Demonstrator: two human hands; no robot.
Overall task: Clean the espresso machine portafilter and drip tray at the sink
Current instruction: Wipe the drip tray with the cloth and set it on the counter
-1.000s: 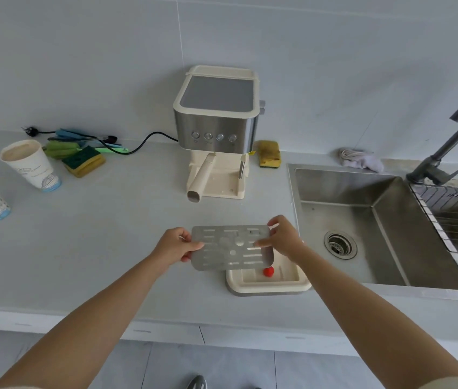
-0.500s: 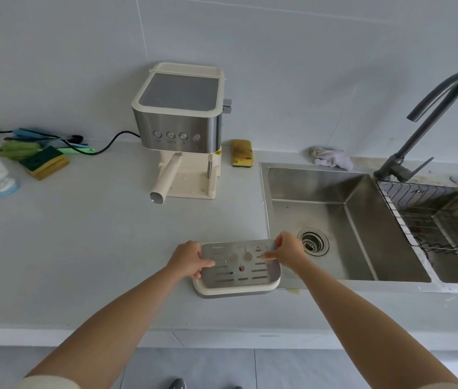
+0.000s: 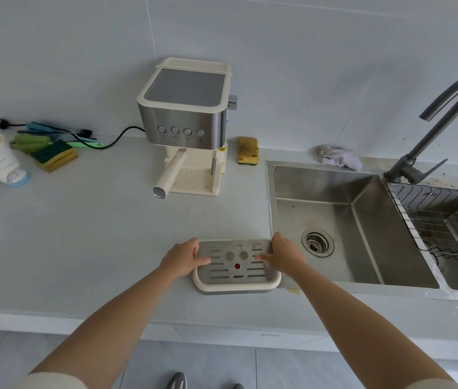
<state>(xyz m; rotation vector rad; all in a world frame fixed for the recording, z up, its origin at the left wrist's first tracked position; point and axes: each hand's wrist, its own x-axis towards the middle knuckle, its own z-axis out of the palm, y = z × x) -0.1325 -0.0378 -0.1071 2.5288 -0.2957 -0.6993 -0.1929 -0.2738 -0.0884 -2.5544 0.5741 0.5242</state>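
My left hand (image 3: 182,259) and right hand (image 3: 285,256) grip the drip tray (image 3: 236,286) beside the sink (image 3: 362,220). Seemingly nothing is washed yet, and the portafilter (image 3: 170,172) is not yet removed.

I read the drip tray (image 3: 236,286) as smooth cream plastic; its grate (image 3: 230,266), brushed metal, dull sheen; sink (image 3: 376,234), brushed steel; espresso machine (image 3: 182,122), satin steel front with cream plastic trim; countertop (image 3: 81,234), matt grey.
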